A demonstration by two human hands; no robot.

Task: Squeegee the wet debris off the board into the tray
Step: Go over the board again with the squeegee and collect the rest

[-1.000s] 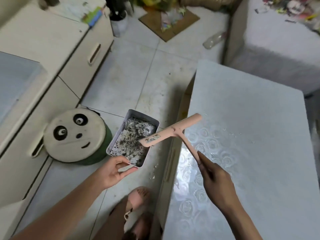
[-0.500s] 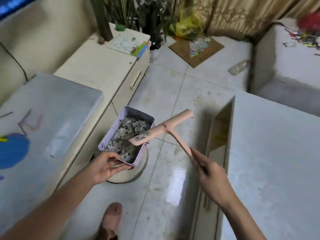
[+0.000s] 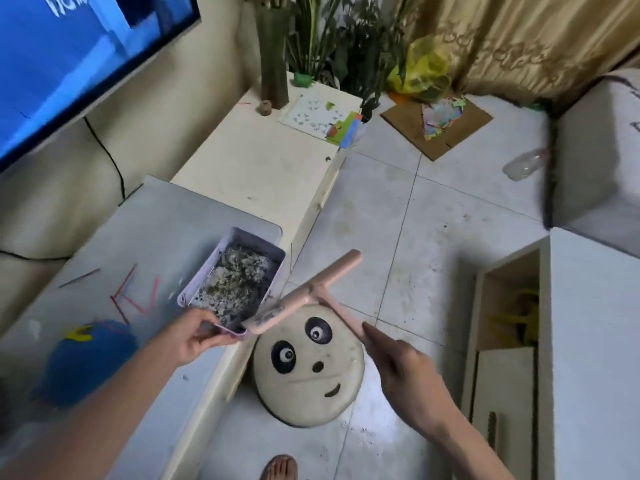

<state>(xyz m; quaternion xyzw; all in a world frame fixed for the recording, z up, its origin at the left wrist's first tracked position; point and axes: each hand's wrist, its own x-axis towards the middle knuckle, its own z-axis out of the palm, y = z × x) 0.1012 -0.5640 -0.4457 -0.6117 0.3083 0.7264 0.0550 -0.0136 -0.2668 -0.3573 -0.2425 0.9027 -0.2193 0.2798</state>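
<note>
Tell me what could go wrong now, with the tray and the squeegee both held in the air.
1. The left hand grips the tray only at its near end; loaded with wet debris, it could tip and spill onto the grey board or floor.
2. The squeegee in the right hand has dirt on its blade end above the panda stool; drips may fall there.

Tray (image 3: 207, 264) pale lilac, debris (image 3: 239, 282) in it speckled grey-black and whitish; squeegee (image 3: 304, 295) pink. Stool (image 3: 308, 375) at lower centre cream, black panda patches. Screen (image 3: 69, 57) upper left bright blue; curtain (image 3: 519, 39) upper right gold, figured.
</note>
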